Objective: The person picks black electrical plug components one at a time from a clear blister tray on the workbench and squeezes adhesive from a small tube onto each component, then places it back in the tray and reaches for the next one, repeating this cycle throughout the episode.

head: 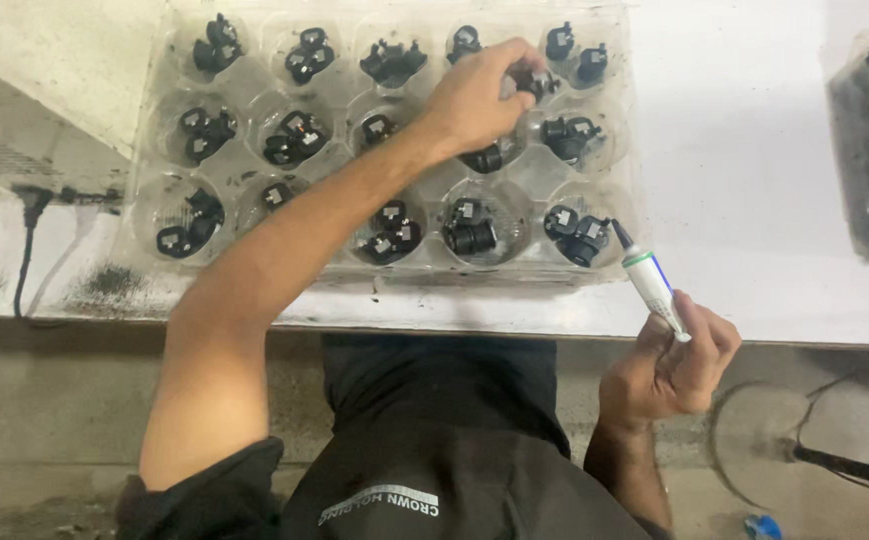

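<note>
Small black part [533, 80] (glossy, moulded) is pinched by left hand [480, 95] over far-right cup of clear tray [145, 160]. White tube [652, 283], dark-nozzled, is gripped in right hand [670, 365] at near right.

Small parts [475, 236] in tray [145, 215] cups

A single head-worn camera looks almost straight down over the person's chest onto the front edge of a white table [755, 200], close enough that a clear plastic tray [145, 200] of small black parts spans most of the upper frame. The left hand [475, 95] reaches in from lower left, the right hand [670, 365] sits lower right; the floor lies along the bottom.
</note>
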Motion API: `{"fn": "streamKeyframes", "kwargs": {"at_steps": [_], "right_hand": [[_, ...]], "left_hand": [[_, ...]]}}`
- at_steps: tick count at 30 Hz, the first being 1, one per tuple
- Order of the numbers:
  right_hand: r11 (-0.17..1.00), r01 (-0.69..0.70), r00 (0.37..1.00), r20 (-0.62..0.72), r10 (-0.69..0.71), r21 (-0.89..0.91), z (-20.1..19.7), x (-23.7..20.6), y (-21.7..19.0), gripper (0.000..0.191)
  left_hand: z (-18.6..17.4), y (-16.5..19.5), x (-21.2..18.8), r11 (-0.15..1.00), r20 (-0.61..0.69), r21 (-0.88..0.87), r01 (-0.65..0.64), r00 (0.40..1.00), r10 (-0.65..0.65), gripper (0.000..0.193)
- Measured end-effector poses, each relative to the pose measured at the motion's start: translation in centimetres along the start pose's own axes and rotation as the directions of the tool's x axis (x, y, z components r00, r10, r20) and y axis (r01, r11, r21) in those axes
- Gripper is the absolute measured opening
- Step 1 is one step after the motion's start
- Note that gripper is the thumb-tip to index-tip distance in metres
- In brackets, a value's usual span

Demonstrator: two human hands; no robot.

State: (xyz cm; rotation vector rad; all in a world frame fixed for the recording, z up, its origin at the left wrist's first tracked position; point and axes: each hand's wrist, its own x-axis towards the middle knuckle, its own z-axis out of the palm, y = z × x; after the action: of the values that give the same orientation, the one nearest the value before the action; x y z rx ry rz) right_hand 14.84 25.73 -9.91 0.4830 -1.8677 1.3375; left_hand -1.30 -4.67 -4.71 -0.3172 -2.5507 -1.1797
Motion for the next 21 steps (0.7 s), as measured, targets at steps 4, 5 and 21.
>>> {"fn": "streamKeyframes", "kwargs": {"at_steps": [4,5,21], "right_hand": [[0.993,-0.037,0.993,-0.107,0.049,0.109,-0.9,0.5,1.2,0.023],[0.992,-0.049,0.989,-0.134,0.065,0.120,-1.1,0.7,1.5,0.023],[0.992,-0.053,0.980,-0.185,0.074,0.118,-2.4,2.0,3.2,0.024]], "left_hand": [[2.6,-1.4,5.9,0.953,-0.052,0.287,-0.096,0.992,0.115,0.031],[3.2,-1.6,6.7,0.945,-0.045,0.309,-0.105,0.991,0.125,0.032],[5.8,-3.1,9.4,0.853,0.168,0.504,-0.137,0.984,0.059,0.029]]}}
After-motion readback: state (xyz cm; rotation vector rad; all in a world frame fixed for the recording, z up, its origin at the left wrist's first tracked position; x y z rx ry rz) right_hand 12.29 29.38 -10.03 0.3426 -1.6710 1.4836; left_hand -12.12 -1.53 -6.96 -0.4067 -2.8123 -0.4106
